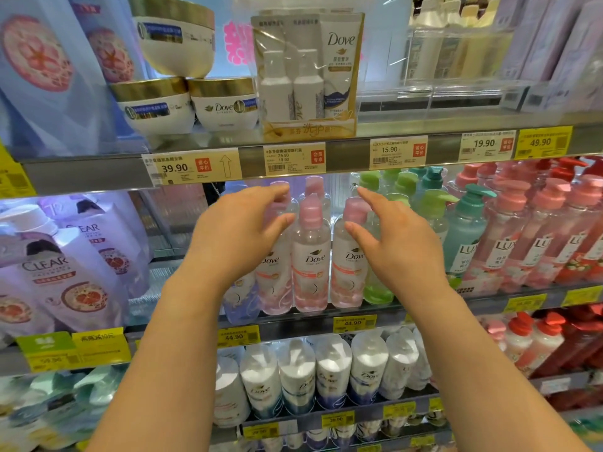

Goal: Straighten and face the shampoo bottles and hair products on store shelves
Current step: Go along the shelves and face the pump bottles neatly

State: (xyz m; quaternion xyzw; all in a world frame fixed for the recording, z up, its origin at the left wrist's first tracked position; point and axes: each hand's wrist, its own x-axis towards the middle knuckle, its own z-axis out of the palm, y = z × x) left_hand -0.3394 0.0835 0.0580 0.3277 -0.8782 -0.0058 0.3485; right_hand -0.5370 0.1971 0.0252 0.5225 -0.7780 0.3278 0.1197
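Three clear pink Dove pump bottles stand side by side on the middle shelf, labels facing me; the centre one point(310, 252) is fully visible. My left hand point(239, 233) hovers in front of the left pink bottle point(274, 275), fingers spread, holding nothing. Over at the right pink bottle point(347, 269), my right hand point(393, 243) is also open, its fingers pointing up-left beside the bottle's pump. Whether either hand touches a bottle is unclear. More pink bottles stand behind the front row.
Green point(377, 288) and teal Lux pump bottles point(463, 233) and pink-red Lux bottles point(541, 236) fill the shelf to the right. Clear refill pouches point(62, 275) lean at the left. Dove jars point(225, 106) and a travel set point(310, 76) sit above; white Dove tubes point(329, 373) below.
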